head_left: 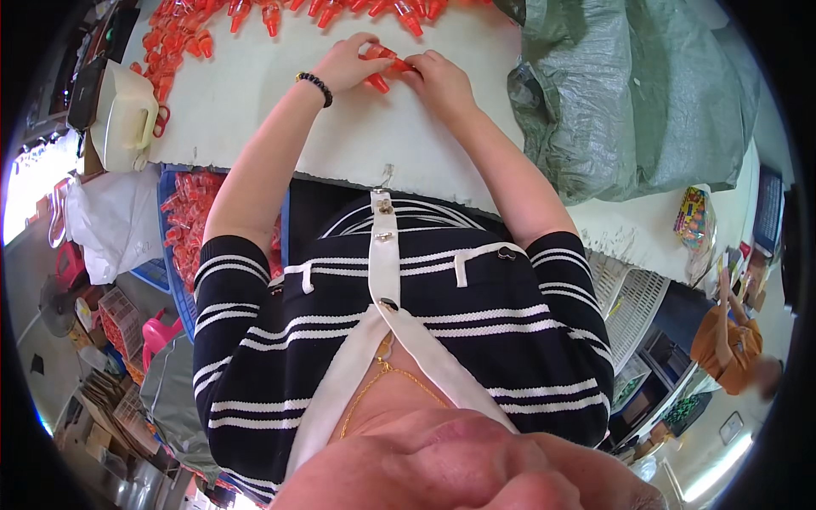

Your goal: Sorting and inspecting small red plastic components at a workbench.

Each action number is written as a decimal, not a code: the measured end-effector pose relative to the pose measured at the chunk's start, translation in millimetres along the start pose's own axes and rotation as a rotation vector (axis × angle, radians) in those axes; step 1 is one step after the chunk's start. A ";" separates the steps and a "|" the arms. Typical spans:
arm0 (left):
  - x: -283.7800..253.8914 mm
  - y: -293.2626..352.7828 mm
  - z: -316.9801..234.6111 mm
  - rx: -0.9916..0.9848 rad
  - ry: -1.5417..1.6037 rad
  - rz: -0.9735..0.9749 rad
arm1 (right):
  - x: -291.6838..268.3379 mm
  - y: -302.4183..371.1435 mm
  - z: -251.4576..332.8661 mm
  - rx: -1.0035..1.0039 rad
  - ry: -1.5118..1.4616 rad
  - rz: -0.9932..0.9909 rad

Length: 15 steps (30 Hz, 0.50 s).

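Note:
Over the white tabletop (pixel 340 136) my two hands meet around small red plastic pieces with tapered tips. My left hand (pixel 344 65), a dark bead bracelet at its wrist, is closed on a red tapered plastic piece (pixel 376 82) whose tip points down and right. Between the hands, a second red piece (pixel 380 53) spans from the left fingertips toward the right ones. My right hand (pixel 440 81) pinches the far end of that piece. Its fingers partly cover it. Many similar red pieces (pixel 331 10) lie along the table's far edge.
A loose red pile (pixel 178 38) lies far left, beside a cream plastic jug (pixel 127 115). Green sheeting (pixel 629 93) covers the table's right side. Below the left edge, a blue crate (pixel 167 189) holds more red pieces. Another person (pixel 731 340) is at the far right.

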<state>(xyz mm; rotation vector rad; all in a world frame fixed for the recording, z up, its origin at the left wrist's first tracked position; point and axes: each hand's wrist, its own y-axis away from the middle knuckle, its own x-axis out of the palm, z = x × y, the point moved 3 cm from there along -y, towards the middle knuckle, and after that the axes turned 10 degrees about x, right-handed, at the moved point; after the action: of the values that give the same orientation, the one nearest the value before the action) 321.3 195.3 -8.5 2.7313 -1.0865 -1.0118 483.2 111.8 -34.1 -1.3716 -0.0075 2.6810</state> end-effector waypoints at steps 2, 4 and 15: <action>4.0 9.4 -2.4 -0.049 0.097 0.026 | -4.2 8.0 -1.6 -0.052 -0.098 0.009; 12.2 19.5 -0.3 -0.157 0.297 0.077 | -14.7 18.5 -0.7 -0.074 -0.146 0.015; 38.6 77.7 -24.9 -0.119 1.043 -0.149 | -96.3 69.5 -86.3 0.080 0.460 -0.245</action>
<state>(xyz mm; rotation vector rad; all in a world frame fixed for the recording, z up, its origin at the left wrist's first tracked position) 309.9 107.6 9.4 2.6168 -0.5896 0.3752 600.8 26.8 -11.5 -1.7936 -0.0214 2.1002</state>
